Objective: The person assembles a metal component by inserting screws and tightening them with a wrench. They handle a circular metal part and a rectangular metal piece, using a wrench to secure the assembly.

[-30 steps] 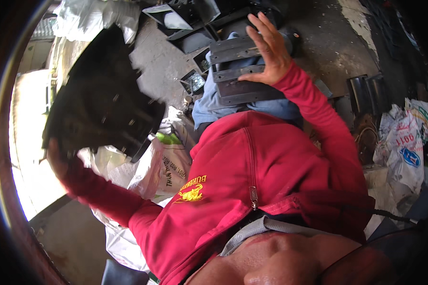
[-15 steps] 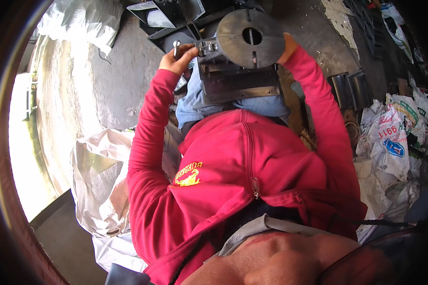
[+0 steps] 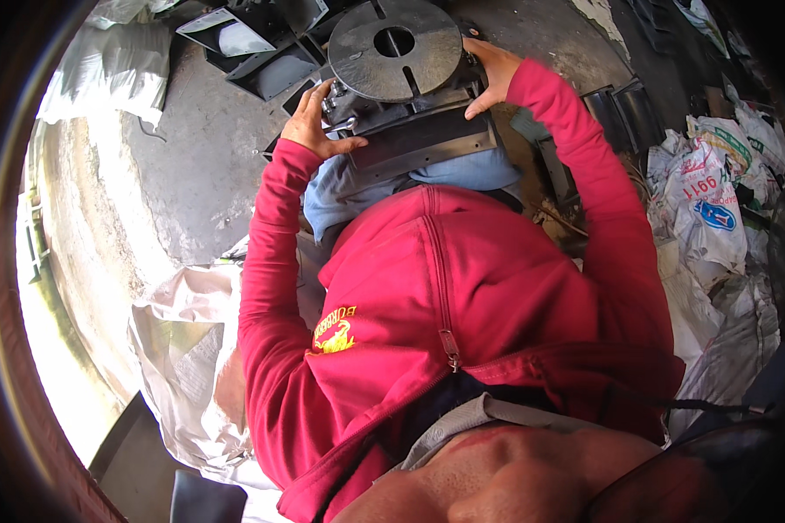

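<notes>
Metal assembly (image 3: pixel 410 96) in both hands' grip, dark trays (image 3: pixel 253 52) just beyond, white sacks (image 3: pixel 706 209) rightward.

Scrap workshop yard: stained concrete floor (image 3: pixel 192 166), black metal housings (image 3: pixel 253 52) (dismantled parts), stuffed white sacks (image 3: pixel 706 209).

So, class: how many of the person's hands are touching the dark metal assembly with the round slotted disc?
2. The left hand grips the left side of the metal assembly, beside the round disc. The right hand rests on its right edge.
</notes>
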Demonstrator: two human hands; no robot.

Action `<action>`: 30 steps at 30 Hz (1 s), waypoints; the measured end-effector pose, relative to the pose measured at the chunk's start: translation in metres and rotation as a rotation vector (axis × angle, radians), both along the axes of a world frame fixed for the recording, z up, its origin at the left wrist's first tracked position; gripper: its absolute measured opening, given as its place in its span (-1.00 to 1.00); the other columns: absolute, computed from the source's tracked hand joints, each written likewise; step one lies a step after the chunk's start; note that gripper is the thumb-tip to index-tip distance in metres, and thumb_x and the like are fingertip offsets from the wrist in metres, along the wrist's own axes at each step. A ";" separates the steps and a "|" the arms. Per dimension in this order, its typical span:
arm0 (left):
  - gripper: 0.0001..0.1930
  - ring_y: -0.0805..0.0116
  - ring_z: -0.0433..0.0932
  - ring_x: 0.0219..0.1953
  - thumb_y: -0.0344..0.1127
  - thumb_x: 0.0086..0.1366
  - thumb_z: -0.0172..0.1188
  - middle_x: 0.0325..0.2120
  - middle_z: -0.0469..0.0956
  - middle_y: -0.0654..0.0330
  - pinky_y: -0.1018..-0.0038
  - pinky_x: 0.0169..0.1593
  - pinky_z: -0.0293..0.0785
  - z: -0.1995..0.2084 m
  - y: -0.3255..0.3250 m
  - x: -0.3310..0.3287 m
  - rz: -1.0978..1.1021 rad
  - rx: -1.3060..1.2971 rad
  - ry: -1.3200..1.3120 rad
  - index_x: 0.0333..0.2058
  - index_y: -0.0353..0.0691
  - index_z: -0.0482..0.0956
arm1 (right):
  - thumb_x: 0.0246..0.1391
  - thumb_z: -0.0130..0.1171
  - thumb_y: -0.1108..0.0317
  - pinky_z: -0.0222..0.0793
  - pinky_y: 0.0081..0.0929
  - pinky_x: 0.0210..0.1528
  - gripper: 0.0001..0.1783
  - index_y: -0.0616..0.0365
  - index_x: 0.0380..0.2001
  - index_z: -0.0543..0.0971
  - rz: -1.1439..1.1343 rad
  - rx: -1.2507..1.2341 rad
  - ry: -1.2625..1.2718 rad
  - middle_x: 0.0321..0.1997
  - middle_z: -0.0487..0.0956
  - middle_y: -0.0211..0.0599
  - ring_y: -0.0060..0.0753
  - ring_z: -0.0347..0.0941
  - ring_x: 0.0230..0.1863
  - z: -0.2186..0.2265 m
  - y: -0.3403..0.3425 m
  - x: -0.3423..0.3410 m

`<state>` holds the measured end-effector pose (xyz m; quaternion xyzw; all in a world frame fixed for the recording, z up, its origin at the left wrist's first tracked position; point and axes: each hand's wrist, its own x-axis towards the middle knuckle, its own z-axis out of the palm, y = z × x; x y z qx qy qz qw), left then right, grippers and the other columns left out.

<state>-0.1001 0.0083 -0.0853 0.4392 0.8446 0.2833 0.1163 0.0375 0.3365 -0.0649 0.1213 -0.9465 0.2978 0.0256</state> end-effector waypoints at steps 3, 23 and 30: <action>0.14 0.07 0.37 0.13 0.05 -0.37 0.58 0.07 0.35 -0.03 0.31 0.15 0.35 -0.005 0.000 -0.008 -0.068 0.036 -0.042 0.19 -0.24 0.17 | -0.50 0.55 0.02 0.20 -0.25 0.25 0.18 0.05 0.25 0.17 -0.058 0.071 -0.019 0.26 0.26 -0.12 -0.08 0.21 0.27 -0.015 0.000 0.009; 0.13 0.01 0.49 -0.07 0.08 -0.32 0.55 -0.01 0.43 -0.05 0.31 0.01 0.43 -0.005 0.008 -0.034 -0.123 0.002 -0.046 0.22 -0.21 0.14 | -0.46 0.53 -0.03 0.15 -0.28 0.29 0.14 0.13 0.23 0.22 -0.231 0.002 -0.050 0.23 0.28 -0.07 -0.04 0.21 0.27 -0.022 -0.011 0.016; 0.15 0.03 0.51 -0.08 0.07 -0.34 0.57 0.00 0.42 -0.06 0.30 -0.04 0.47 0.000 0.010 -0.032 -0.130 -0.015 -0.154 0.23 -0.25 0.14 | -0.49 0.54 -0.07 0.14 -0.26 0.29 0.20 0.16 0.24 0.19 -0.219 0.023 -0.044 0.25 0.26 -0.05 -0.01 0.19 0.28 -0.033 -0.001 0.017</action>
